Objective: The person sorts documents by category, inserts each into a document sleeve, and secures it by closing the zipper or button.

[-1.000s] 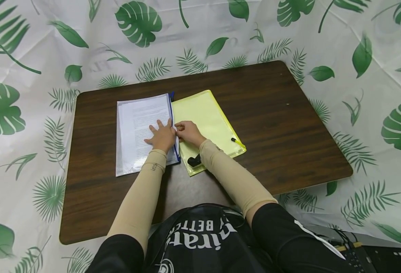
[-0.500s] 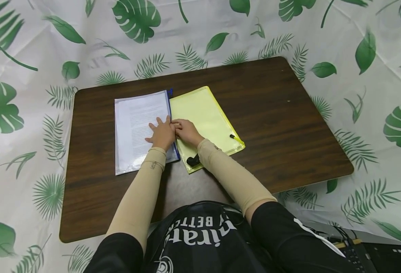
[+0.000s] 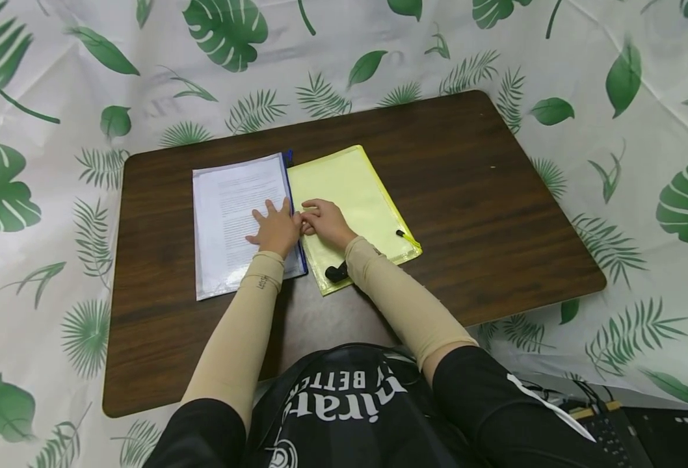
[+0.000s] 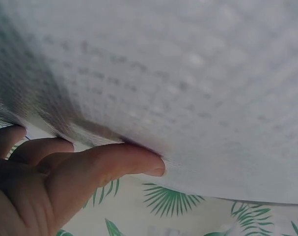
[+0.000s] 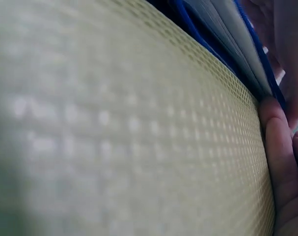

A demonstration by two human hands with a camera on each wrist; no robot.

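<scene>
A clear zip document pouch [image 3: 238, 195] with a blue edge and printed paper inside lies on the table's left half. My left hand [image 3: 276, 231] rests on it with fingers spread, the thumb [image 4: 134, 160] touching its mesh surface in the left wrist view. At the blue edge, my right hand [image 3: 326, 224] has curled fingers and pinches the pouch's rim. In the right wrist view, the blue edges [image 5: 259, 44] stand apart with pale sheets between them, and a right finger [image 5: 279, 142] touches there. The yellow zip pouch [image 3: 344, 175] lies under my right hand.
The dark wood table [image 3: 467, 195] extends far to the right. A yellow zip pull [image 3: 408, 239] with a black end lies at the yellow pouch's right side. A black rounded object [image 3: 337, 273] sits by my right wrist. A laptop [image 3: 642, 429] stands at lower right.
My right hand has shifted slightly along the blue edge, and its index finger now stands apart from the others. The left hand stays spread on the pouch. The head view has tilted slightly.
</scene>
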